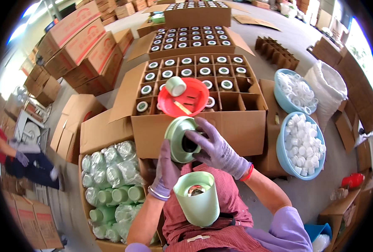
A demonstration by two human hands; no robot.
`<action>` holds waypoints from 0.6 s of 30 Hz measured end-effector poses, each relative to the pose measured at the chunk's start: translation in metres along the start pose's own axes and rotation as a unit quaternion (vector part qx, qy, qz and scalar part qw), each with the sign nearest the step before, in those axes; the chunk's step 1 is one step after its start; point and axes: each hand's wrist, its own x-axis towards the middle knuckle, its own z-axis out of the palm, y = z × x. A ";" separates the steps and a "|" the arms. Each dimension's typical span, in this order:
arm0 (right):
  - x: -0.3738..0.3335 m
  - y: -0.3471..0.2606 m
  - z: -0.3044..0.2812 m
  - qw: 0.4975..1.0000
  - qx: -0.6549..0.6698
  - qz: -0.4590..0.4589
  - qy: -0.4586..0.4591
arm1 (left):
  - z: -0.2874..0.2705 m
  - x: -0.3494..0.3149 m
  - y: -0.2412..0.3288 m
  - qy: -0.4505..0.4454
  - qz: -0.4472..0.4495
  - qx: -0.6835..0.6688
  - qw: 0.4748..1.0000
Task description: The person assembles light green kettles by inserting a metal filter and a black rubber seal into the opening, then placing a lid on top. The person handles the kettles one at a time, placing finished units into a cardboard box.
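A pale green round lid-like piece [179, 133] with a dark centre is between my gloved hands. My left hand [167, 170] grips its lower left edge. My right hand [218, 151] has its fingers at the rim and inside the dark opening; whether they pinch a small part there is hidden. Below, a pale green pitcher-like body [198, 208] stands on my lap with its mouth up and something shiny inside. Just beyond my hands, a red basin [165, 101] on the carton holds a pale green cup [176, 86] and a yellowish strip [182, 107].
The divided carton [199, 130] ahead holds several round-topped items. At left, an open box [95, 229] contains green bodies, many bagged. Blue basins of white rings [293, 86] and white caps [302, 147] stand at right beside a white sack [327, 86]. Another person [24, 161] is far left.
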 end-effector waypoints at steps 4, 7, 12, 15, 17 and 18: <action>0.005 -0.007 0.008 0.997 0.049 0.031 -0.054 | -0.003 -0.011 0.004 -0.037 0.014 0.045 0.998; 0.003 -0.013 0.016 0.971 0.188 0.146 -0.034 | 0.000 -0.019 0.004 -0.017 0.098 0.215 0.972; -0.013 -0.003 0.025 0.765 0.550 0.326 -0.075 | -0.007 0.002 0.016 -0.121 0.389 0.590 0.697; -0.027 0.014 0.027 0.705 0.557 0.427 -0.097 | -0.018 -0.010 0.016 -0.154 0.357 0.600 0.699; -0.030 0.030 0.005 0.761 0.386 0.482 -0.199 | -0.043 -0.028 0.008 -0.158 0.283 0.537 0.779; -0.033 0.034 -0.003 0.769 0.309 0.515 -0.220 | -0.053 -0.038 0.003 -0.142 0.262 0.513 0.805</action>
